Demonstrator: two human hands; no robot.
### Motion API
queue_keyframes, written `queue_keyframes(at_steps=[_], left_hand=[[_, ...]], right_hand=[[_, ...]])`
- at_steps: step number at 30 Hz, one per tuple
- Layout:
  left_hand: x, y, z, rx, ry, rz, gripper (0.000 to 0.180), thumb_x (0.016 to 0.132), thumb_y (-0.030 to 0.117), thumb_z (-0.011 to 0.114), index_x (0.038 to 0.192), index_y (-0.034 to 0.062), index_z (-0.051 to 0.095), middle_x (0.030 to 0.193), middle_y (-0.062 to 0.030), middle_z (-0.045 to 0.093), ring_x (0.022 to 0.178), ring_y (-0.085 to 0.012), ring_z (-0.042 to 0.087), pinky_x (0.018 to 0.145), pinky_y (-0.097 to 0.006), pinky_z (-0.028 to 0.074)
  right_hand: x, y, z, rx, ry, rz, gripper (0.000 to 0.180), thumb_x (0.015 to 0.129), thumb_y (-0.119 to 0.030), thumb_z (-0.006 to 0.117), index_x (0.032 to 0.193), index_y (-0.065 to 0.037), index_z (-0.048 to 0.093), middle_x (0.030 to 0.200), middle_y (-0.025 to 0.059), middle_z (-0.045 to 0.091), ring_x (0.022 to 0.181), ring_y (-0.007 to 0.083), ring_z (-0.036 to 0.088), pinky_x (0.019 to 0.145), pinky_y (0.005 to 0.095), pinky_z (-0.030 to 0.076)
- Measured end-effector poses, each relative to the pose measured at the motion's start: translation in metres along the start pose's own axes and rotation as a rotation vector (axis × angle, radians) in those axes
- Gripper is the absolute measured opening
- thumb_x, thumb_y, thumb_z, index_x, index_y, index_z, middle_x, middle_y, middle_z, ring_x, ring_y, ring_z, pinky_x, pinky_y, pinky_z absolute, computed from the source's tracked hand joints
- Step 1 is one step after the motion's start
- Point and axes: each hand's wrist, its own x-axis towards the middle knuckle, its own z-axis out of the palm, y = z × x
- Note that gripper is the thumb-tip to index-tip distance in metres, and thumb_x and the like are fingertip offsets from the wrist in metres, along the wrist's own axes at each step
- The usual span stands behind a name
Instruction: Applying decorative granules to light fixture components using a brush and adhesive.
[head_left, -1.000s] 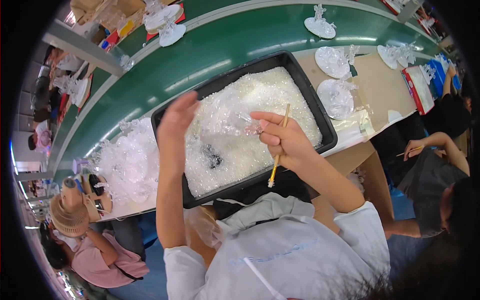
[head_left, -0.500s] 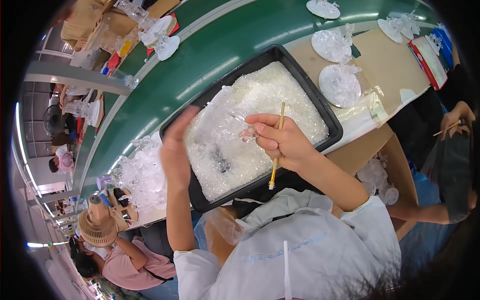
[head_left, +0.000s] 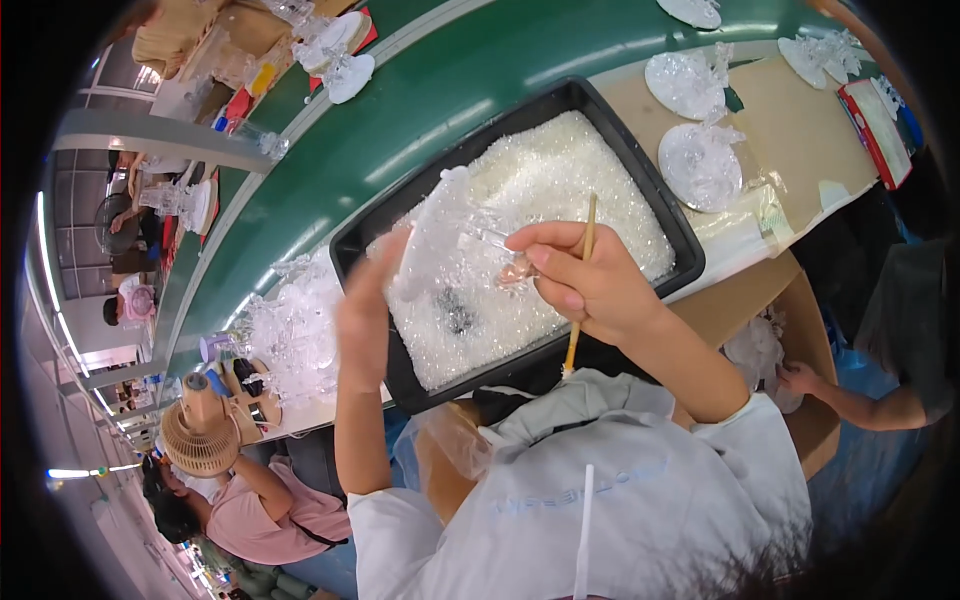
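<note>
My right hand (head_left: pixel 590 280) is closed around a clear plastic ornament (head_left: pixel 485 238) with a white round base (head_left: pixel 432 235), held tilted over the tray. Between its fingers a thin yellow-handled paintbrush (head_left: pixel 573 345) is also held, its lower end by my shirt. My left hand (head_left: pixel 365 315) is blurred by motion, fingers stretched out beside the underside of the white base; whether they touch it I cannot tell. Beneath the ornament, a black tray (head_left: pixel 690 255) holds loose glittering clear-white granules (head_left: pixel 580 160). A dark patch of tray floor shows near the left hand.
Left of the tray, clear ornaments (head_left: pixel 295 325) are piled beside a beige fan (head_left: pixel 200 430). White-based ornaments (head_left: pixel 700 165) stand on cardboard at right. A cardboard box (head_left: pixel 815 425) is at my right, with a co-worker's hand (head_left: pixel 797 378) at it. A green bench surface (head_left: pixel 420 130) runs behind.
My left hand has come down and closer to the white base. The view has shifted slightly. At right, a co-worker's hand has moved to the items in the box.
</note>
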Motion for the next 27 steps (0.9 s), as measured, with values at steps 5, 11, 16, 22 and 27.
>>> queue_keyframes(at_steps=[5,11,16,22,27], left_hand=[[0.002,-0.001,0.003,-0.146,-0.099,-0.094,0.068,0.098,0.041,0.044,0.145,-0.0067,0.037,0.142,-0.0242,0.048,0.128,-0.0298,0.049,0.111,-0.042,0.033],[0.001,0.002,0.01,-0.721,0.214,0.087,0.086,0.093,0.055,0.038,0.14,-0.0175,0.036,0.143,-0.0331,0.041,0.141,-0.0435,0.031,0.119,-0.047,0.016],[-0.013,-0.009,-0.004,-0.332,0.197,0.086,0.08,0.094,0.059,0.045,0.14,-0.0059,0.045,0.141,-0.0225,0.05,0.14,-0.0353,0.037,0.116,-0.046,0.024],[0.034,0.067,0.024,0.657,-0.035,0.42,0.07,0.077,0.028,0.073,0.137,0.0011,0.048,0.137,-0.0215,0.048,0.124,-0.0381,0.049,0.105,-0.045,0.037],[0.069,0.059,0.049,0.585,-0.219,0.441,0.057,0.076,0.017,0.072,0.126,0.0003,0.051,0.13,-0.0191,0.048,0.116,-0.0378,0.049,0.095,-0.04,0.043]], right_hand=[[0.003,0.0,0.0,-0.021,-0.088,0.008,0.022,0.098,-0.004,0.052,0.115,0.006,0.062,0.076,0.0058,0.065,0.047,0.0015,0.04,0.042,0.0179,0.028],[-0.004,-0.02,0.005,-0.215,-0.133,0.035,0.02,0.096,-0.003,0.054,0.111,0.006,0.065,0.074,0.0051,0.065,0.046,0.0024,0.041,0.043,0.0189,0.031],[-0.006,-0.04,0.014,-0.582,-0.226,0.037,0.028,0.093,-0.001,0.053,0.12,0.002,0.06,0.078,0.0061,0.066,0.054,0.0042,0.048,0.048,0.0213,0.038],[0.014,-0.064,0.046,-1.228,-0.199,-0.291,0.07,0.082,-0.004,0.056,0.146,-0.008,0.028,0.077,0.0169,0.064,0.066,0.0242,0.063,0.058,0.0331,0.047],[0.034,-0.076,0.063,-1.335,-0.224,-0.402,0.074,0.079,-0.005,0.056,0.147,-0.007,0.028,0.079,0.0202,0.063,0.066,0.0293,0.063,0.059,0.0359,0.048]])
